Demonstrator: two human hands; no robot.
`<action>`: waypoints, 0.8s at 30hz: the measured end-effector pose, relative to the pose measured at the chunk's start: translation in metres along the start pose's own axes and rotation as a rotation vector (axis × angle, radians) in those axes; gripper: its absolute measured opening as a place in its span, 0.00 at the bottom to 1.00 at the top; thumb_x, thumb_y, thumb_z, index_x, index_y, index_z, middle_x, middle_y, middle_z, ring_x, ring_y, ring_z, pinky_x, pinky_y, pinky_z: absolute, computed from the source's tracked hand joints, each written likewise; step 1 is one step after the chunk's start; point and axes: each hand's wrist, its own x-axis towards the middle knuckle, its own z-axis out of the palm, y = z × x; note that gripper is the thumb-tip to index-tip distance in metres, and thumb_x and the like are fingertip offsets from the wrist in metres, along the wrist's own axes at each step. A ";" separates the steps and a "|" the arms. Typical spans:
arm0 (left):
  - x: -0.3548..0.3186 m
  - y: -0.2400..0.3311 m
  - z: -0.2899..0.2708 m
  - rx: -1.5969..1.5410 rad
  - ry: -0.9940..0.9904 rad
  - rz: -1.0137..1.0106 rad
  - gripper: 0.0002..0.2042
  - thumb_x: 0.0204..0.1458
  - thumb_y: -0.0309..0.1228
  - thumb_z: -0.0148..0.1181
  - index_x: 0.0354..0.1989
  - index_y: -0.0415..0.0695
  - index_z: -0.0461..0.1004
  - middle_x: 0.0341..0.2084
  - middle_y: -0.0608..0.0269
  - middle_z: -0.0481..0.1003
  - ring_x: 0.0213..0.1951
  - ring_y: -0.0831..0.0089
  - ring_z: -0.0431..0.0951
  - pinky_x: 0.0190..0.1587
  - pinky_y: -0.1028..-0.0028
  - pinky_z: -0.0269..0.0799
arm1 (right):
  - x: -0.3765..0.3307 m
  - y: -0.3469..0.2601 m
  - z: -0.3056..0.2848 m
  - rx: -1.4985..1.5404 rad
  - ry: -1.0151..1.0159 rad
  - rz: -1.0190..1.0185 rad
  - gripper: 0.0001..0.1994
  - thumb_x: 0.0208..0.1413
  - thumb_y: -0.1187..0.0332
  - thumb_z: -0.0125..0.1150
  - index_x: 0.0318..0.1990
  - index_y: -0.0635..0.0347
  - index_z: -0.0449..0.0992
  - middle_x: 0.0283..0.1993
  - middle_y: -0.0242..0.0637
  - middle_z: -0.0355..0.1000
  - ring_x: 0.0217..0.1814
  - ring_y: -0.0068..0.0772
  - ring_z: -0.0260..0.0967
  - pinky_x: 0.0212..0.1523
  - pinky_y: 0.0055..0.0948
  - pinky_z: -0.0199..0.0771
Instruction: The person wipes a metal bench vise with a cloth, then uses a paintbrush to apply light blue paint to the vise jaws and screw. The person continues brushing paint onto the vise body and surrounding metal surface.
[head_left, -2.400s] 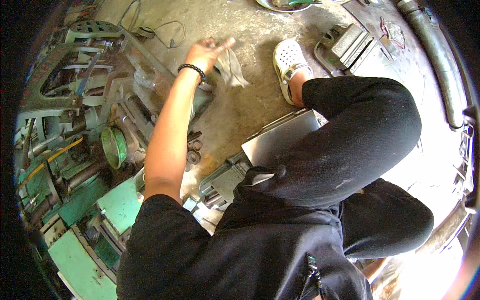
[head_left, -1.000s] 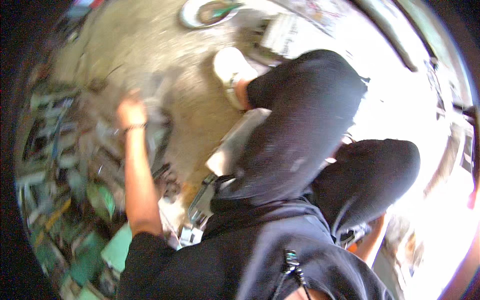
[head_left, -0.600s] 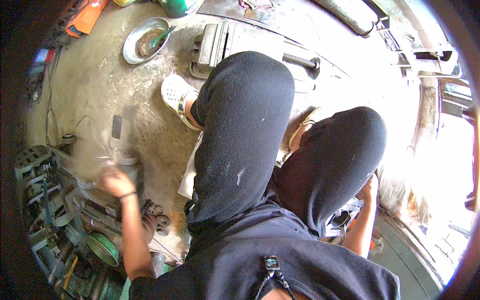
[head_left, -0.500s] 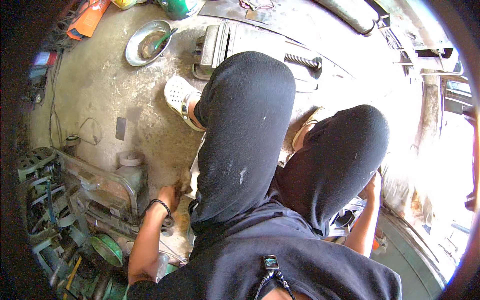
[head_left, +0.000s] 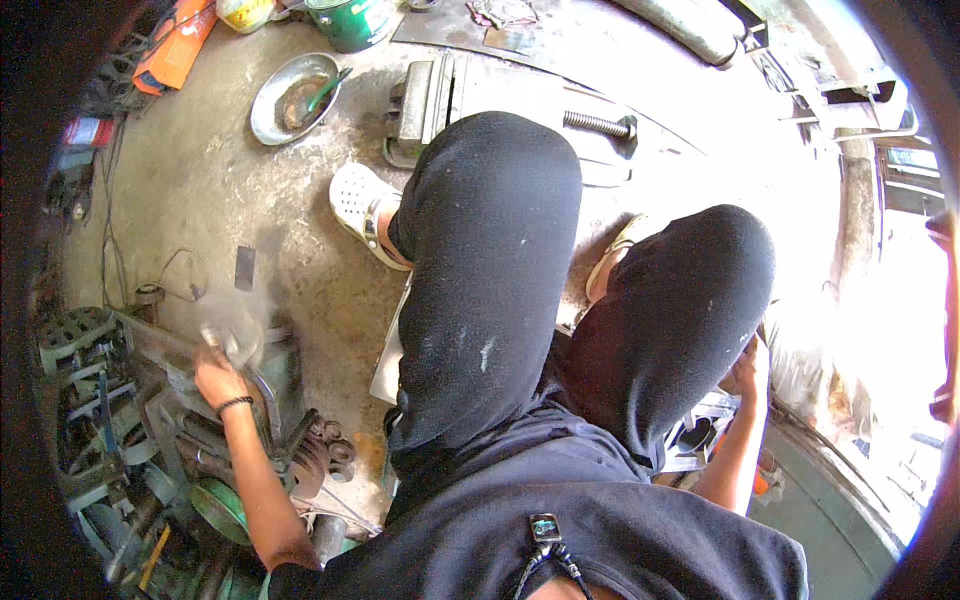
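Note:
At the left, my left hand (head_left: 218, 376) is closed, its wrist in a dark braided band. A smeared, pale grey roundish thing (head_left: 238, 325) is at its fingertips; motion hides what kind it is. Below and beside the hand lies a metal frame (head_left: 165, 355) among steel machine parts. Several dark round metal pieces (head_left: 325, 445) sit to the right of my left forearm. My right hand (head_left: 748, 368) is beside my right knee, fingers partly hidden by the trouser leg, so its grip does not show. Under that leg is a light metal part (head_left: 695, 435) with round openings.
A large bench vise (head_left: 425, 110) with a threaded screw (head_left: 600, 123) lies on the floor ahead. Farther left are a metal basin (head_left: 272, 112), a green bucket (head_left: 350, 22) and an orange case (head_left: 172, 50). A gas cylinder (head_left: 690, 28) is at the far right.
My left hand has moved left and forward from beside my left leg to the pale round thing, which is now blurred. My right hand stays by the knee.

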 end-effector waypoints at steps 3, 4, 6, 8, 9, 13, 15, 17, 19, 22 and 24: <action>-0.027 0.016 0.042 0.950 -0.010 0.379 0.14 0.63 0.33 0.47 0.41 0.36 0.78 0.37 0.51 0.79 0.39 0.60 0.79 0.41 0.59 0.75 | -0.003 0.000 0.003 0.136 0.104 -0.104 0.19 0.63 0.65 0.61 0.59 0.60 0.70 0.38 0.38 0.74 0.39 0.29 0.70 0.41 0.32 0.73; -0.031 0.025 0.047 1.092 -0.317 0.363 0.15 0.63 0.34 0.47 0.44 0.35 0.76 0.41 0.48 0.79 0.42 0.57 0.79 0.43 0.58 0.74 | -0.006 -0.001 0.005 0.142 0.091 -0.069 0.19 0.63 0.65 0.61 0.59 0.60 0.70 0.39 0.39 0.74 0.39 0.29 0.70 0.42 0.32 0.73; -0.031 0.040 0.049 1.000 -0.533 0.356 0.16 0.62 0.35 0.49 0.44 0.34 0.77 0.41 0.45 0.79 0.42 0.56 0.79 0.43 0.57 0.75 | -0.010 -0.003 0.006 0.269 0.031 -0.025 0.18 0.63 0.64 0.61 0.58 0.59 0.72 0.40 0.40 0.75 0.39 0.30 0.71 0.42 0.32 0.74; -0.020 0.048 0.030 0.704 -0.636 0.376 0.16 0.62 0.35 0.50 0.37 0.33 0.79 0.33 0.44 0.81 0.37 0.58 0.81 0.40 0.57 0.76 | -0.012 -0.002 0.003 0.045 0.090 -0.038 0.18 0.62 0.61 0.63 0.54 0.60 0.76 0.43 0.46 0.77 0.40 0.34 0.75 0.45 0.33 0.75; -0.002 0.055 0.006 1.134 -0.127 0.137 0.11 0.59 0.31 0.55 0.38 0.34 0.80 0.30 0.48 0.82 0.27 0.58 0.79 0.32 0.58 0.76 | -0.011 -0.002 0.005 -0.004 0.094 -0.080 0.18 0.62 0.60 0.63 0.54 0.61 0.75 0.42 0.45 0.77 0.41 0.35 0.75 0.46 0.35 0.75; 0.037 0.025 -0.022 0.882 0.527 0.646 0.09 0.58 0.27 0.57 0.39 0.34 0.79 0.32 0.43 0.80 0.31 0.48 0.79 0.36 0.58 0.76 | -0.013 0.005 0.002 0.304 0.157 0.035 0.22 0.64 0.59 0.62 0.57 0.66 0.73 0.60 0.45 0.72 0.61 0.34 0.69 0.64 0.35 0.66; 0.043 0.019 -0.011 0.998 0.262 0.686 0.10 0.57 0.27 0.56 0.41 0.34 0.79 0.35 0.41 0.80 0.35 0.45 0.80 0.40 0.58 0.76 | -0.022 0.012 -0.008 0.015 0.311 -0.122 0.21 0.62 0.60 0.64 0.56 0.66 0.75 0.57 0.46 0.75 0.57 0.36 0.73 0.60 0.33 0.70; 0.044 0.031 -0.003 0.993 -0.038 0.616 0.11 0.55 0.28 0.55 0.40 0.33 0.79 0.36 0.39 0.80 0.35 0.43 0.79 0.41 0.58 0.76 | -0.047 0.020 -0.025 0.056 0.348 -0.060 0.20 0.61 0.59 0.64 0.56 0.62 0.75 0.43 0.46 0.80 0.42 0.35 0.77 0.47 0.34 0.76; 0.048 0.057 -0.005 0.996 -0.269 0.498 0.13 0.53 0.29 0.54 0.40 0.33 0.79 0.36 0.38 0.80 0.34 0.42 0.78 0.42 0.58 0.75 | -0.069 0.026 -0.048 -0.010 0.352 0.158 0.19 0.62 0.58 0.63 0.55 0.60 0.77 0.41 0.44 0.79 0.41 0.35 0.76 0.46 0.33 0.76; 0.063 0.080 -0.021 1.272 0.511 0.659 0.15 0.55 0.34 0.55 0.38 0.33 0.81 0.35 0.37 0.80 0.37 0.41 0.80 0.41 0.53 0.76 | -0.081 0.031 -0.077 -0.090 0.389 0.233 0.21 0.60 0.56 0.65 0.55 0.59 0.78 0.42 0.43 0.80 0.40 0.34 0.76 0.46 0.33 0.76; 0.072 0.070 -0.024 1.239 0.802 0.431 0.15 0.57 0.36 0.54 0.38 0.35 0.81 0.40 0.41 0.81 0.37 0.44 0.81 0.41 0.52 0.76 | -0.090 0.034 -0.083 -0.021 0.455 0.281 0.21 0.60 0.56 0.65 0.55 0.58 0.78 0.40 0.41 0.80 0.39 0.31 0.75 0.46 0.31 0.75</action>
